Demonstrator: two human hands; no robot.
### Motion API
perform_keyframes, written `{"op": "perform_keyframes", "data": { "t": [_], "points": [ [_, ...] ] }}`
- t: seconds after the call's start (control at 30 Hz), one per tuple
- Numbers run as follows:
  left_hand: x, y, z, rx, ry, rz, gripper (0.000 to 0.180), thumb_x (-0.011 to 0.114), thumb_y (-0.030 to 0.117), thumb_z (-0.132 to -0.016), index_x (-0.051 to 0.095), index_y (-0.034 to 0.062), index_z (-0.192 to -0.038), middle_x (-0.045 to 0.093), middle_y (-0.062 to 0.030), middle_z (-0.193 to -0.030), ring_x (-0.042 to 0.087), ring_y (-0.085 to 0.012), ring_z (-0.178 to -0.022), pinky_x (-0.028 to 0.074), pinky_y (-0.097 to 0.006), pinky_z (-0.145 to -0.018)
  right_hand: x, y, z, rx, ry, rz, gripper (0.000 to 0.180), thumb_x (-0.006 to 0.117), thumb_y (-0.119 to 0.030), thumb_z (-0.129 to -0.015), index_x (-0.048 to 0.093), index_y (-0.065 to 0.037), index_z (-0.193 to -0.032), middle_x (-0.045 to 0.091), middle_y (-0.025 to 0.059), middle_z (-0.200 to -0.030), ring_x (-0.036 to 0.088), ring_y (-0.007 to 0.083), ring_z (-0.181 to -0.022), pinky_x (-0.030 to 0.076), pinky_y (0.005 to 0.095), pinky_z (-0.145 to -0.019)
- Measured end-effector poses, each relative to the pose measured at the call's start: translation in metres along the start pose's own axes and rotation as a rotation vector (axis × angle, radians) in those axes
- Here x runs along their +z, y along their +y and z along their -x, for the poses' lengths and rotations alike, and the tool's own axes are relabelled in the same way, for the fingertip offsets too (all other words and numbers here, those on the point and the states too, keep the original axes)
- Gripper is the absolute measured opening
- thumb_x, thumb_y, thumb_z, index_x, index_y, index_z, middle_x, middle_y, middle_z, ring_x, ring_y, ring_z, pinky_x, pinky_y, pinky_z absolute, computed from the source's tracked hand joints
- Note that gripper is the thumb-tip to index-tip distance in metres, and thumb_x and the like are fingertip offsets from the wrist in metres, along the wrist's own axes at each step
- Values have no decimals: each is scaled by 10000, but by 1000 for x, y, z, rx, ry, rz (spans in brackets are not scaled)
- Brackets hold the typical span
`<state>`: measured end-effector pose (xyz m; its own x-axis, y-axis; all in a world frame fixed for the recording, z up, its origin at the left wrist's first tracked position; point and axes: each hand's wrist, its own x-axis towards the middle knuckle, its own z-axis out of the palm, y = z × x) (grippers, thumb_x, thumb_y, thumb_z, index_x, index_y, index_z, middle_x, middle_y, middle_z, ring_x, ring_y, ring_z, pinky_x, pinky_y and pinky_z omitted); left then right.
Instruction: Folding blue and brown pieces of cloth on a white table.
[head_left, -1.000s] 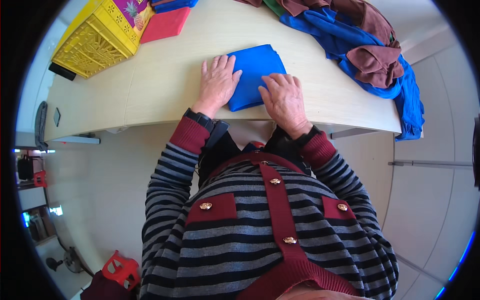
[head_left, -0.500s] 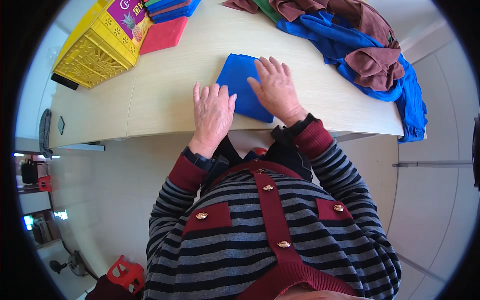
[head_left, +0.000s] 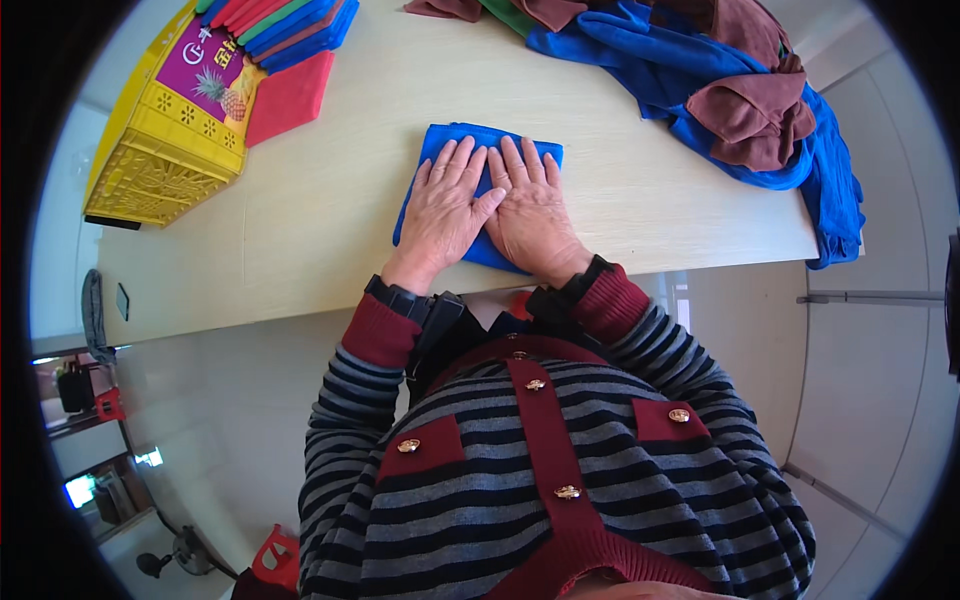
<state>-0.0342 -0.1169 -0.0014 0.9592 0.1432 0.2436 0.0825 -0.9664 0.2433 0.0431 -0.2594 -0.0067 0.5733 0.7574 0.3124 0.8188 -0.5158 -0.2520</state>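
A folded blue cloth (head_left: 470, 160) is seen lying flat on the pale counter (head_left: 330, 220), close to its near edge and roughly in the middle of its width. Both hands are laid on top of it, palms down: the left hand (head_left: 445, 205) covers its left half and the right hand (head_left: 530, 210) its right half, with the thumbs touching or nearly so. No grip is closed on anything; the fingers of both hands are spread wide and flat, and the cloth is only pressed, not held. A yellow crate (head_left: 165, 140) is set at the far left of the counter, with a stack of folded cloths (head_left: 285, 20) in red, green and blue beside it and a red cloth (head_left: 290, 95) lying just in front. A loose heap of blue and brown cloths (head_left: 730, 100) is piled at the far right, and one blue end is hung over the counter's edge. The cloth's near corner seems to reach the counter's edge, though it is partly hidden by the wrists. From here, the fold could be pulled askew if one palm is slid harder than the other, since the layers are free to shift. The cloth could also be dragged off the edge if the hands are drawn toward the body.
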Motion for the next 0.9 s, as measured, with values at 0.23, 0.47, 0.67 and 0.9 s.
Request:
{"op": "perform_keyframes", "data": {
  "t": [0.23,0.47,0.67,0.9],
  "points": [
    [-3,-3,-7,-18,10,14,710,389,564,-1041,433,42,-1520,350,-140,-1621,278,-304,-1514,199,-483,-1233,-3,-1,-4,9,-8,4,637,469,-346,-977,428,18,-1498,374,230,-1584,289,425,-1494,200,559,-1217],
    [-1,-4,2,-4,34,0,720,397,569,-1036,434,35,-1517,363,-155,-1611,285,-311,-1511,194,-496,-1232,-7,-1,-2,-10,-33,19,624,468,-343,-986,427,6,-1502,371,226,-1588,284,420,-1498,201,552,-1219],
    [-10,3,21,-30,67,-22,725,416,565,-1029,431,29,-1517,357,-172,-1611,301,-325,-1503,191,-505,-1232,-10,-3,-3,-109,5,44,636,460,-399,-1015,421,-1,-1509,362,220,-1597,266,412,-1511,193,554,-1222],
    [-3,-3,26,-32,73,19,726,450,556,-1019,423,29,-1519,361,-179,-1608,305,-339,-1501,212,-510,-1224,-2,-4,-5,-68,-34,38,659,448,-469,-1029,424,-29,-1518,367,183,-1606,264,376,-1520,187,530,-1232]
  ]
}}
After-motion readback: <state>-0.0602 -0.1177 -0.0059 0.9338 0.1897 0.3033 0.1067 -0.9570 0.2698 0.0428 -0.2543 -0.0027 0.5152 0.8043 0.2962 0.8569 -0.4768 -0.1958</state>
